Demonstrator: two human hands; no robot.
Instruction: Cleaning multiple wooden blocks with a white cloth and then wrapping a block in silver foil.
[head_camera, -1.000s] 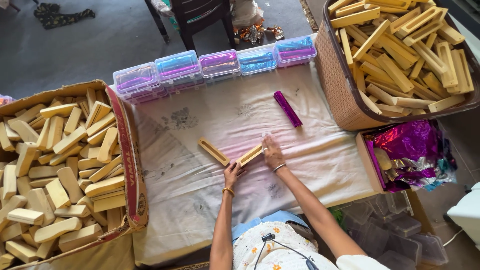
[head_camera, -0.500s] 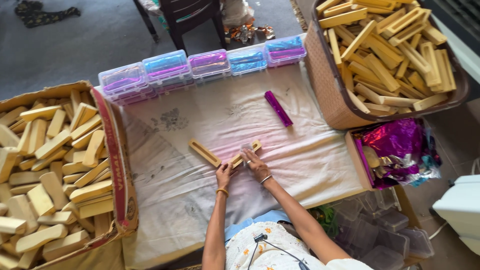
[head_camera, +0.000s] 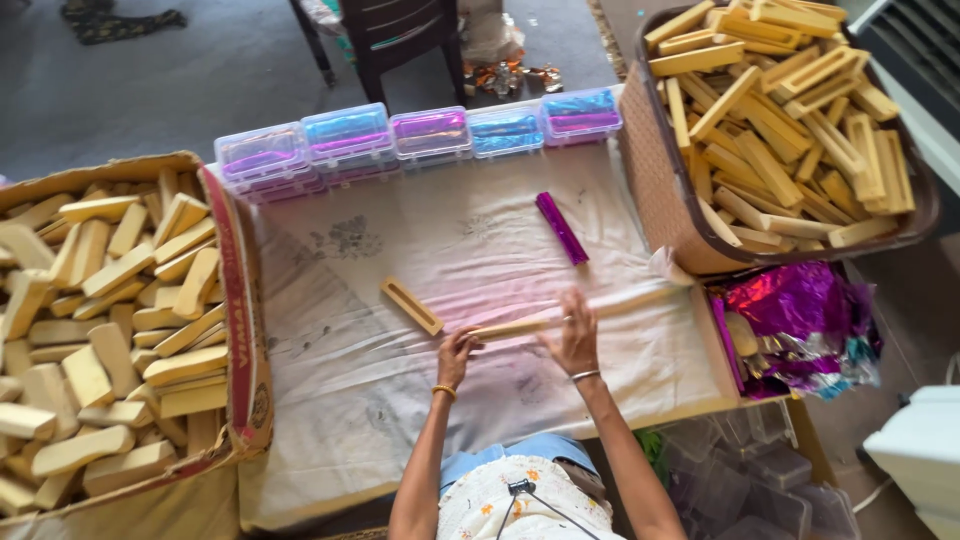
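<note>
Your work surface is a white cloth (head_camera: 360, 400) spread under both hands. Far to your left sits a big cardboard box (head_camera: 238, 330) packed with tan wooden blocks (head_camera: 120, 330). Up and to the right of your right hand is a brown woven basket (head_camera: 660, 190) heaped with long wooden sticks (head_camera: 790, 110). Just right of your right hand, lower down, a smaller box holds crumpled purple foil (head_camera: 800, 320). Straight ahead of both hands, along the far edge of the cloth, runs a row of clear plastic cases (head_camera: 430, 135) with pink, purple and blue contents. Past those, a dark chair (head_camera: 400, 35) stands on the grey floor.

Closer in: a purple wrapped stick (head_camera: 561, 228) lies on the cloth above your right hand, well apart from it. A bare wooden piece (head_camera: 411, 306) lies tilted just up-left of your left hand, not touched.

Between your hands is a long wooden stick (head_camera: 520, 325), lying nearly flat across the cloth. Your left hand (head_camera: 457, 352) pinches its left end, fingers curled round it. Your right hand (head_camera: 578, 330) lies over its right part, fingers spread and motion-blurred; can't tell whether it grips or just presses. Both wrists wear thin bangles.
</note>
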